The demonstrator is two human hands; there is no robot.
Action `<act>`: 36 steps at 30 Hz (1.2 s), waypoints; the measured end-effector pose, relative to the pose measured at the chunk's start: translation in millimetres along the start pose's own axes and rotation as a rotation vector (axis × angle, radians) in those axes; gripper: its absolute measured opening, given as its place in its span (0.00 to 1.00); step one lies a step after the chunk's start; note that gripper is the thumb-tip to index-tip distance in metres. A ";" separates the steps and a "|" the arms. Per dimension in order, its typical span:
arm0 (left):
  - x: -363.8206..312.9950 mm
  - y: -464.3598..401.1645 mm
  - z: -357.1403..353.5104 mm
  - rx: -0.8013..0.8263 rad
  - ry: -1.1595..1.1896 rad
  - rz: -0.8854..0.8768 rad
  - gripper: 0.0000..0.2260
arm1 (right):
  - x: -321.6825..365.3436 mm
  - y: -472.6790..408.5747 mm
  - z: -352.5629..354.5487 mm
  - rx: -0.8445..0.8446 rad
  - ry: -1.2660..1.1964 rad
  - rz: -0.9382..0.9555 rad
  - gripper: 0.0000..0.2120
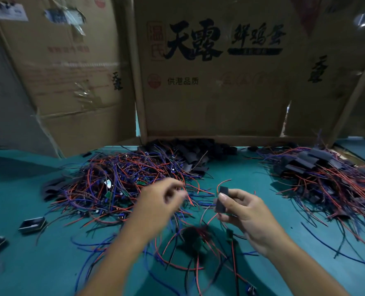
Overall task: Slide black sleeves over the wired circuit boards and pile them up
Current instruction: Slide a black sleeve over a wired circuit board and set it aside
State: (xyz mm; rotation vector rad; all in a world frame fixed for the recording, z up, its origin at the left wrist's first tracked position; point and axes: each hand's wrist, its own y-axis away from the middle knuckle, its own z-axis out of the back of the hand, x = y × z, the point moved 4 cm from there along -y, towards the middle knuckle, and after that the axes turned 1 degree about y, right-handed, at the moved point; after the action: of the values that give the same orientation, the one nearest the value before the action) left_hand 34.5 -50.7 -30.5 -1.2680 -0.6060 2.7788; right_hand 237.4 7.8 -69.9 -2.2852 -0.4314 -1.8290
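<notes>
My right hand (244, 214) pinches a black sleeve (221, 199) between thumb and fingers, with red and blue wires trailing out of both its ends. My left hand (160, 206) is blurred, its fingers curled near some of those wires; whether it grips them is unclear. A tangle of bare wired circuit boards (113, 186) lies at the left. Loose black sleeves (190, 154) are heaped at the back centre. Sleeved boards are piled at the right (318, 178). More wired boards (194, 240) lie under my hands.
The work surface is a green table (38, 263). Cardboard boxes (215, 82) wall off the back. Two small dark trays (32, 224) sit at the left edge.
</notes>
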 end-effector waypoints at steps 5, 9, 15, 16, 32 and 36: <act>84.7 -31.6 73.1 0.174 -0.600 0.411 0.07 | -6.8 -8.2 9.4 -0.012 0.012 0.026 0.20; 106.5 -31.2 62.8 0.440 -0.948 0.348 0.18 | -12.0 -6.5 5.6 0.027 0.061 0.016 0.22; 74.2 -43.4 86.5 0.399 -1.184 0.005 0.17 | -10.6 -7.0 8.8 0.005 0.065 0.029 0.23; 61.3 -45.9 95.1 0.393 -1.116 -0.017 0.18 | -10.2 -7.5 10.1 -0.004 0.065 0.034 0.24; -13.7 -19.0 -2.3 -0.272 1.547 0.413 0.13 | -2.7 -3.3 3.7 0.107 0.593 0.265 0.13; 5.7 -16.9 1.4 -0.515 1.719 0.387 0.16 | -0.7 2.2 -1.7 0.181 1.030 0.424 0.12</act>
State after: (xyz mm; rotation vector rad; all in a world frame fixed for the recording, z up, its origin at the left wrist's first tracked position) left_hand 27.4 -34.6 -27.8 -3.1513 -0.7943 0.6589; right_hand 236.4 5.1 -70.1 -0.9663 0.0615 -2.2539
